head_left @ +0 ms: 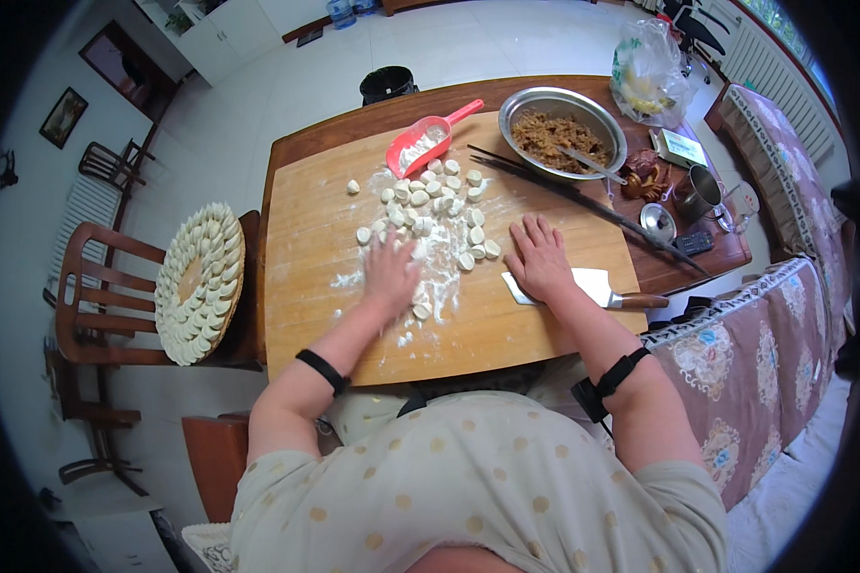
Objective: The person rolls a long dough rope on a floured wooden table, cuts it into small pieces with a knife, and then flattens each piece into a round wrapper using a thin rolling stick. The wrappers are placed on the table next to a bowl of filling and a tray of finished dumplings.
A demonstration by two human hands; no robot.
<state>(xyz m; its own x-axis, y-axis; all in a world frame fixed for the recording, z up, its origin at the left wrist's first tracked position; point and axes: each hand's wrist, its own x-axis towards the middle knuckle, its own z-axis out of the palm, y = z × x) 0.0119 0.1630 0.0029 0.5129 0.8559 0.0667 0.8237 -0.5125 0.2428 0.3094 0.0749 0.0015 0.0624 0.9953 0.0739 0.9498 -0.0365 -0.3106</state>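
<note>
My left hand (pixel 390 276) is slightly blurred, palm down over small floured dough pieces (pixel 418 198) on the wooden board (pixel 315 286). Its fingers look spread, and what lies under the palm is hidden. More dough pieces sit in a loose cluster beyond it, with a few by the wrist. Resting flat at the right of the board, my right hand (pixel 542 263) has its fingers a little apart and partly covers the blade of a cleaver (pixel 591 284). White flour (pixel 441 268) is scattered between my hands.
A red scoop of flour (pixel 423 147) lies at the board's far edge. Right of it stand a metal bowl of brown filling (pixel 562 132) and long dark sticks (pixel 580 204). A round tray of dumplings (pixel 199 283) rests on a chair (pixel 107 294) at left. A metal mug (pixel 696 192) stands right.
</note>
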